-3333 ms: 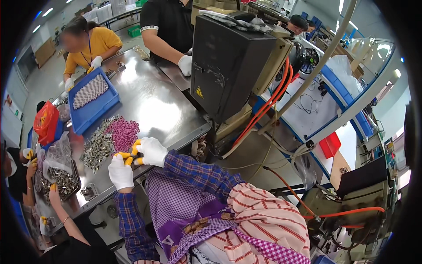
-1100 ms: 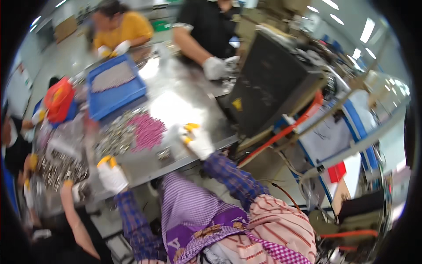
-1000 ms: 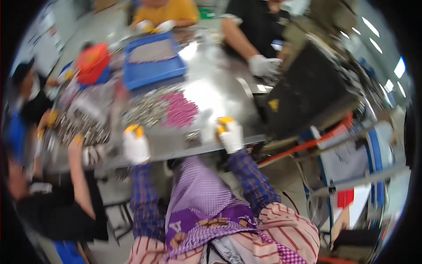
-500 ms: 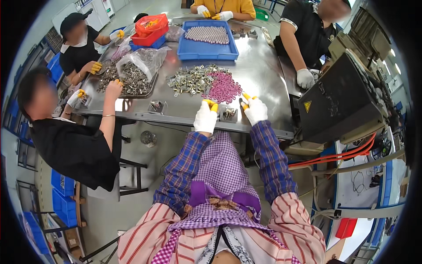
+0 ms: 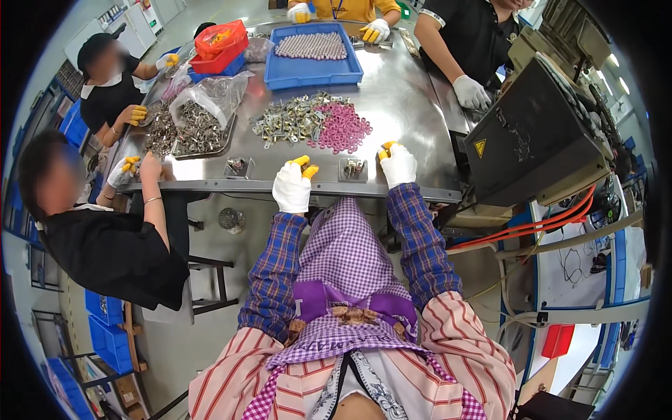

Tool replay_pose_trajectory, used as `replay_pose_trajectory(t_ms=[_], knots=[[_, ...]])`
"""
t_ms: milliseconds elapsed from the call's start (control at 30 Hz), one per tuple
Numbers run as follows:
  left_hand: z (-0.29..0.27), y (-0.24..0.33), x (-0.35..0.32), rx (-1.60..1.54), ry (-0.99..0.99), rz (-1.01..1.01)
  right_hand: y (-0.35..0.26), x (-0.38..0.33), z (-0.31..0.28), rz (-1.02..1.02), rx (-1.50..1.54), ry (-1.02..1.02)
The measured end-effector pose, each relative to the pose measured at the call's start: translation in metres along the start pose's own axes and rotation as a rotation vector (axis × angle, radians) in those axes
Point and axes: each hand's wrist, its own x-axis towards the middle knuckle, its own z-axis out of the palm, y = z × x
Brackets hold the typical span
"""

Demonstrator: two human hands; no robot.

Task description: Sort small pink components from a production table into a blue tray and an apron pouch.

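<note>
My left hand, in a white glove with yellow fingertips, is at the table's near edge with its fingers curled; whatever they hold, if anything, is hidden. To its right stands a small fixture with metal parts on a clear square base. Beyond that fixture is my right hand, gloved the same way, its fingers bent together around something too small to make out. Ahead of both hands lies a heap of pink rings. It runs into a pile of silvery metal brackets on its left.
A blue tray of pale cylinders stands behind the heaps. Left are another small fixture, a metal tray of loose parts and a red bin. A dark machine stands right. Co-workers sit around the steel table.
My right hand has drawn back from the pink rings and its fingers have curled in. My left hand has moved left, away from the fixture. The view has shifted slightly.
</note>
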Motion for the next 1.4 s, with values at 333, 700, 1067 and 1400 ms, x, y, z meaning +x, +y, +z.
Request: replay_pose_trajectory(t_ms=[333,700,1067,1400], knots=[[0.000,0.007,-0.003,-0.060,0.051,-0.005,-0.008,-0.009,0.001,-0.323,0.177,-0.326],[0.010,0.028,0.018,-0.623,-0.168,-0.098,-0.007,-0.004,-0.001,-0.372,0.155,-0.292],[-0.003,0.077,0.037,-0.148,-0.554,-0.125,-0.018,-0.009,0.003,-0.206,0.142,-0.313],[0.026,0.051,0.031,0.155,-0.122,0.432,0.009,-0.030,0.012,-0.603,0.073,0.065]])
